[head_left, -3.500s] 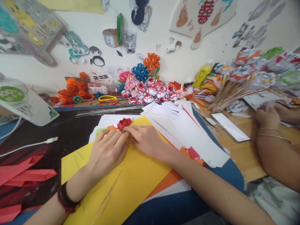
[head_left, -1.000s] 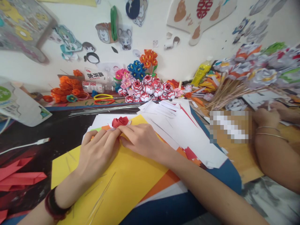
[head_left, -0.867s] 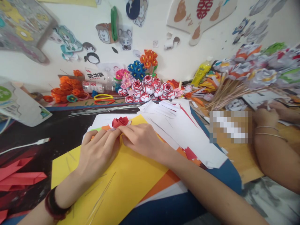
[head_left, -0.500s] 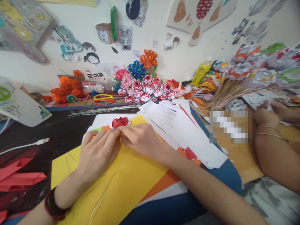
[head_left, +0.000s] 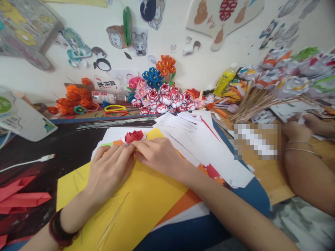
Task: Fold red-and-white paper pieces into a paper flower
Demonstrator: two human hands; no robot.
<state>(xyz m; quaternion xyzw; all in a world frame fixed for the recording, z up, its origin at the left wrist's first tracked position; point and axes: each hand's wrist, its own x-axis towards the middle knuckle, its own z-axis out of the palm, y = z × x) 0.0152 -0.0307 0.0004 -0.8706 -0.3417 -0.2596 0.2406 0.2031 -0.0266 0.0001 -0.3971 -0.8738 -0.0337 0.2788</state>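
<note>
one red paper flower [head_left: 134, 136] is positioned at the far end of the yellow sheet [head_left: 151, 195], with white paper showing around its base. left hand [head_left: 111, 167]: fingers curled and closed on the flower's base. right hand [head_left: 159, 155]: fingers drawn together, pinching the same base; exact fingertip contact is hidden. folded red strips [head_left: 26, 199] lie left of the sheet. red-and-white flowers [head_left: 166, 99] are clustered beyond, near the wall [head_left: 204, 66].

Looking forward and down from a head-worn position, hanging near above the left hand [head_left: 111, 169] and right hand [head_left: 159, 155]; facing the wall [head_left: 178, 21] beyond, catching a co-worker's arm [head_left: 309, 174] at the right edge.
</note>
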